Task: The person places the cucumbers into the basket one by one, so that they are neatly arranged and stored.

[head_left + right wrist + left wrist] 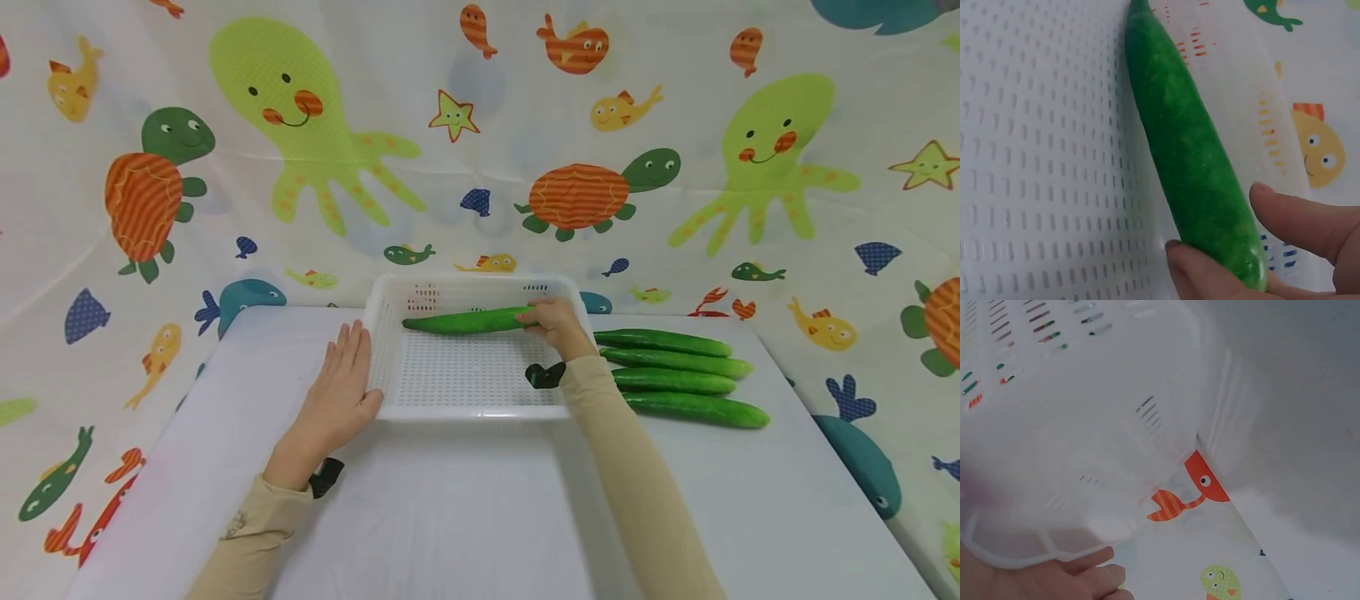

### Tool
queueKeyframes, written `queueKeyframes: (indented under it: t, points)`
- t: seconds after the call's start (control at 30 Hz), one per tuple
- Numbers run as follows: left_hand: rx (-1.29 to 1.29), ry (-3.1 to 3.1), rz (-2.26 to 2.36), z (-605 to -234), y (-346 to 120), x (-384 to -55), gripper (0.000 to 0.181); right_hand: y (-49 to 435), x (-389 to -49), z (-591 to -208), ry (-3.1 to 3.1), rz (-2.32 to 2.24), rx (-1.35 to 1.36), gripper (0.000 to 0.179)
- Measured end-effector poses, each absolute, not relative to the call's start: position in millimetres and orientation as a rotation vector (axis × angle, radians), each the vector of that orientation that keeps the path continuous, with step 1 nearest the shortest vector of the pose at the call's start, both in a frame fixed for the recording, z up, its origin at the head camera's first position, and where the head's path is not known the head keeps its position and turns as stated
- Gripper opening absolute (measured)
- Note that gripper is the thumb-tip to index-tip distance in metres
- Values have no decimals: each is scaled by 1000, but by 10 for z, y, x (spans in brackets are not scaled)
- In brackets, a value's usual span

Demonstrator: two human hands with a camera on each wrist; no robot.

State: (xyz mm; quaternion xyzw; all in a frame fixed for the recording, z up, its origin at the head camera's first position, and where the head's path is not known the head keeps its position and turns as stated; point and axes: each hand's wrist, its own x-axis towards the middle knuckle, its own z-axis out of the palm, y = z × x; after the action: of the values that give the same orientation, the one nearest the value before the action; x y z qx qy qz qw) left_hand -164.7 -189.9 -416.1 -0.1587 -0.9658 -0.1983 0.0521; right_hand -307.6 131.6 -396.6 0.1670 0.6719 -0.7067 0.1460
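Observation:
A green cucumber (465, 322) lies lengthwise inside a white perforated plastic basket (472, 412), along its back wall. My right hand (558, 327) reaches over the basket and grips the cucumber's right end. In the right wrist view the thumb (1297, 222) is at one side of the cucumber (1188, 150) and the fingers (1207, 272) are at the other. My left hand (339, 400) rests against the basket's left side with its fingers straight. The left wrist view shows those fingers (1094, 578) beside the basket's rim (1016, 559).
Several more cucumbers (675, 379) lie side by side on the white table (465, 508), just right of the basket. Behind the basket hangs a curtain (480, 83) printed with sea animals. A black strap piece (545, 376) sticks out at the right wrist.

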Motion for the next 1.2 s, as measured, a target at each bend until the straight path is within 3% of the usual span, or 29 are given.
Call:
queueKeyframes:
  t: [0.33,0.6,0.9,1.2]
  points:
    - [-490,-2946,-598,-4157,-1908,-1653,79,1331,-3041,-3916,2033,-1915,482,73]
    - [-488,-2944,-599,-4152,-1916,-1639,78,1500,-2890,-3509,2094,-1860,252,71]
    - [-479,-2948,-609,-4118,-1903,-1630,78,2023,-2553,-3096,2191,-1967,-119,60]
    - [-482,-2949,-621,-4123,-1903,-1632,78,2785,-2107,-3002,2344,-2137,-395,42]
